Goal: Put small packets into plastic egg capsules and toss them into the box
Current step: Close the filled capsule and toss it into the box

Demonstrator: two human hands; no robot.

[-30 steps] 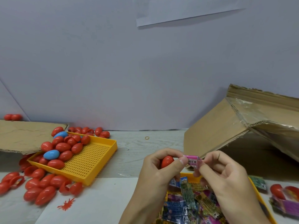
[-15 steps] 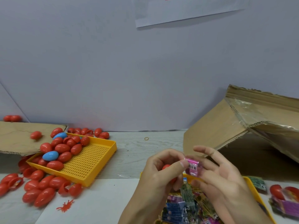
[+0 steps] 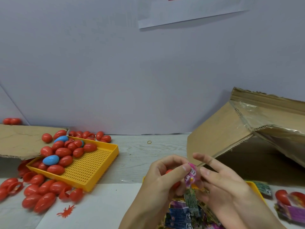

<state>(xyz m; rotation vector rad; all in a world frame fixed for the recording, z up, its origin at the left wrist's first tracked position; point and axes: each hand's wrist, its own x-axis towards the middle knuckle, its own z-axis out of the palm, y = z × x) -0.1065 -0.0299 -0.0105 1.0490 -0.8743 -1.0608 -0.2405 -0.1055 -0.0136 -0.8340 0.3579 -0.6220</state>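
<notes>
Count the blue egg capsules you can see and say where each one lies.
3. One blue egg at the yellow tray's near-left; one at its far-left corner; a third shows partly among red eggs. More may be hidden.
</notes>
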